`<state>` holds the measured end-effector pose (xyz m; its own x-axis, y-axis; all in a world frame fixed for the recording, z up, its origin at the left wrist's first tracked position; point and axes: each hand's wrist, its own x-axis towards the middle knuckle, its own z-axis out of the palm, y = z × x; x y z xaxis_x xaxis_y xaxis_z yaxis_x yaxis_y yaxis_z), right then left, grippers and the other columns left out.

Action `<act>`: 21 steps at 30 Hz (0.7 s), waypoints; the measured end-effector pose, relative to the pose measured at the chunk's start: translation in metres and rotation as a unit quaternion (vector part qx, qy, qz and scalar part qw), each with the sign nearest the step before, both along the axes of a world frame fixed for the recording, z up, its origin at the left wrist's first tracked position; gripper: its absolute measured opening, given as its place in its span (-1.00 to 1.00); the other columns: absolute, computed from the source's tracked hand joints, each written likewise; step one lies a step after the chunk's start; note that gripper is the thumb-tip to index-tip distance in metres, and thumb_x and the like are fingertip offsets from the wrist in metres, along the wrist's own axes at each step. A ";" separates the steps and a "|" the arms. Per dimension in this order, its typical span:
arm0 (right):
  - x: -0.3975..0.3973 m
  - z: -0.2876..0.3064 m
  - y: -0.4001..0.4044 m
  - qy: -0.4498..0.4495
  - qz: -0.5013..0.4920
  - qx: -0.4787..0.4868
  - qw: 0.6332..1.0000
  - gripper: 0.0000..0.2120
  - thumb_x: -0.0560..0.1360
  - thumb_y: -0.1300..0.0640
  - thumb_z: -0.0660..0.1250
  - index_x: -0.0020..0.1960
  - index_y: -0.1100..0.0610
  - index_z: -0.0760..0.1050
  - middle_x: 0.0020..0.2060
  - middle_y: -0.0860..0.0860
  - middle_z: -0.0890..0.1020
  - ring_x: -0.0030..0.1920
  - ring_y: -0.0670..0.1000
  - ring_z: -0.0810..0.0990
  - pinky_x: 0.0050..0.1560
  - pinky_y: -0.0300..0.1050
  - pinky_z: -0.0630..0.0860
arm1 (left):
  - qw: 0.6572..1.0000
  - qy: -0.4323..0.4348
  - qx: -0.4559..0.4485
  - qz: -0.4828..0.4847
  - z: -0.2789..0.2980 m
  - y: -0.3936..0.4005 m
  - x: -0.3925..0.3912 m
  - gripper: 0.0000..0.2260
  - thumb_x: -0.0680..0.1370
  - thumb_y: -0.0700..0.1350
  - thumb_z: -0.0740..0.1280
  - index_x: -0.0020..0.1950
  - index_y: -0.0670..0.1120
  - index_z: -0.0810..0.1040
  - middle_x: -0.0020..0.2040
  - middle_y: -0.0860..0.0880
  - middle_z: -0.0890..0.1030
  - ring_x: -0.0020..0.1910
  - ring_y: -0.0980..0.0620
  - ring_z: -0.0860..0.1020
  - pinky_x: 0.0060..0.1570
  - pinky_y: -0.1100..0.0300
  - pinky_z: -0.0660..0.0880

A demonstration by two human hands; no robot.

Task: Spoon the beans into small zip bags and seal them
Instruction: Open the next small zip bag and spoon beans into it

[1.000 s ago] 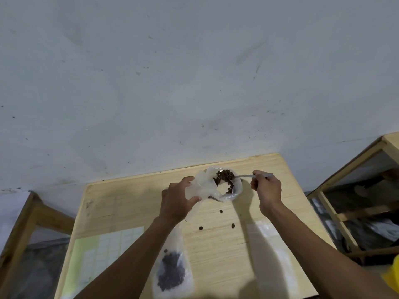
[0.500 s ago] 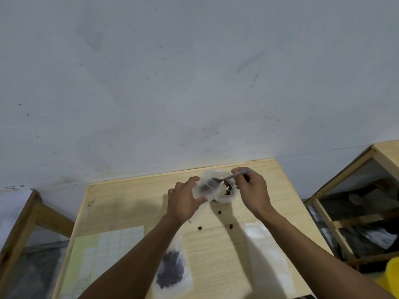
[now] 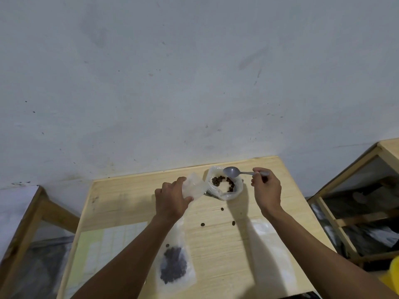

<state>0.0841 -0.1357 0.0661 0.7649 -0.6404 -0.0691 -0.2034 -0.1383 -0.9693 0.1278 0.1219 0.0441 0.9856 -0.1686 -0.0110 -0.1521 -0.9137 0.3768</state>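
My left hand grips a small clear zip bag raised above the wooden table. To its right stands a larger clear plastic bag with dark beans inside. My right hand pinches the handle of a grey spoon. The spoon's bowl faces up, holds no beans and hovers over the far rim of the bean bag. A filled zip bag of beans lies flat near the table's front, partly under my left forearm.
Three loose beans lie on the table between my arms. A flat clear bag lies at the right, a pale gridded sheet at the left. Wooden frames stand at both sides, a grey wall behind.
The spoon carried beans over the bean bag, tipped toward the small zip bag, and now hangs without beans over the bean bag. My left hand with the zip bag has shifted slightly left.
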 end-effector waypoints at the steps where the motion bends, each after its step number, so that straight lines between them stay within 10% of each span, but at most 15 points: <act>1: -0.001 -0.008 -0.001 0.015 -0.006 0.001 1.000 -0.81 0.57 0.22 0.22 0.06 0.07 0.59 -0.17 0.00 0.64 -0.11 0.18 0.62 -0.07 -0.04 0.52 | 1.000 0.001 0.008 -0.003 -0.001 0.000 0.001 -0.41 0.45 0.12 0.44 0.43 0.02 0.38 0.17 0.00 0.63 0.21 -0.12 0.48 0.12 0.01 0.32; 11: 0.012 -0.059 0.012 0.055 -0.038 0.082 0.994 -0.76 0.56 0.21 0.25 -0.05 -0.07 0.62 -0.17 -0.01 0.69 -0.06 0.12 0.67 0.09 0.06 0.59 | 0.997 0.028 0.069 -0.034 -0.002 -0.023 0.017 -0.45 0.50 0.11 0.38 0.45 0.05 0.33 0.16 0.04 0.61 0.22 -0.09 0.46 0.17 0.02 0.31; 21: 0.018 -0.069 0.005 0.112 0.020 0.152 0.982 -0.85 0.58 0.27 0.29 0.01 0.20 0.64 -0.06 0.08 0.65 -0.18 -0.03 0.54 -0.04 -0.14 0.47 | 0.997 0.042 0.067 -0.025 -0.009 -0.027 0.027 -0.45 0.52 0.11 0.36 0.47 0.08 0.28 0.26 0.07 0.56 0.30 -0.06 0.41 0.22 0.01 0.28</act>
<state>0.1025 -0.1305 -0.0028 0.7331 -0.5336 -0.4217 -0.4159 0.1388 -0.8987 0.1549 0.0949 0.0351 0.9706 -0.2092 -0.1193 -0.1721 -0.9490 0.2643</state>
